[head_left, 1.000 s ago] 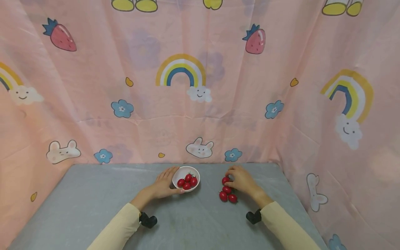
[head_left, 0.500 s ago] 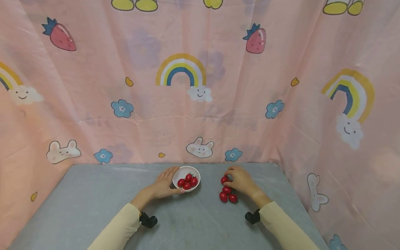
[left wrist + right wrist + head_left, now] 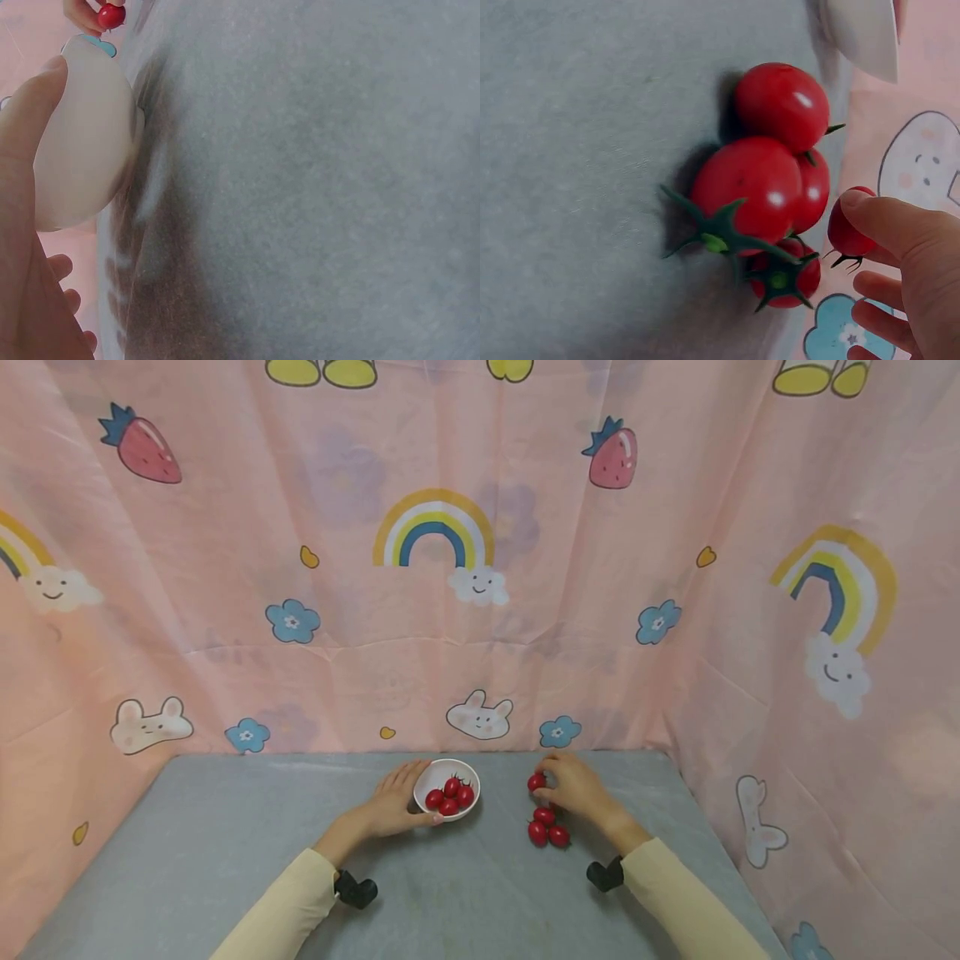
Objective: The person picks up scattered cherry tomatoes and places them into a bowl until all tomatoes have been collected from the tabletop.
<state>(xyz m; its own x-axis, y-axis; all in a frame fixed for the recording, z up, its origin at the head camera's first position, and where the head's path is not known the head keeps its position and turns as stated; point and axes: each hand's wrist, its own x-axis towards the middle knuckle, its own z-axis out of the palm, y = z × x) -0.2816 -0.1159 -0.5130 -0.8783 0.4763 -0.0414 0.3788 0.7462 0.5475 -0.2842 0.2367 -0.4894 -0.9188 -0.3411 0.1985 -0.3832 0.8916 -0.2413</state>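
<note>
My left hand point(image 3: 390, 802) holds a small white bowl point(image 3: 441, 771) by its left side, the thumb point(image 3: 41, 97) against the near wall and the fingers round the far side. Several red cherry tomatoes point(image 3: 465, 796) lie inside the bowl. To the right, my right hand point(image 3: 579, 789) pinches one cherry tomato point(image 3: 849, 226) between thumb and fingers, raised off the table, its green stem end pointing down in the right wrist view. Close below that hand, several more cherry tomatoes point(image 3: 750, 184) with green stems sit in a cluster, touching one another.
A grey cloth covers the table point(image 3: 457, 902). Behind and at both sides hangs a pink curtain point(image 3: 420, 677) with rainbow, rabbit and flower prints. Bare table surface lies between the bowl and the tomato cluster.
My right hand has lifted the pinched cherry tomato slightly up and to the left, away from the cluster. The left hand and the bowl have stayed in place.
</note>
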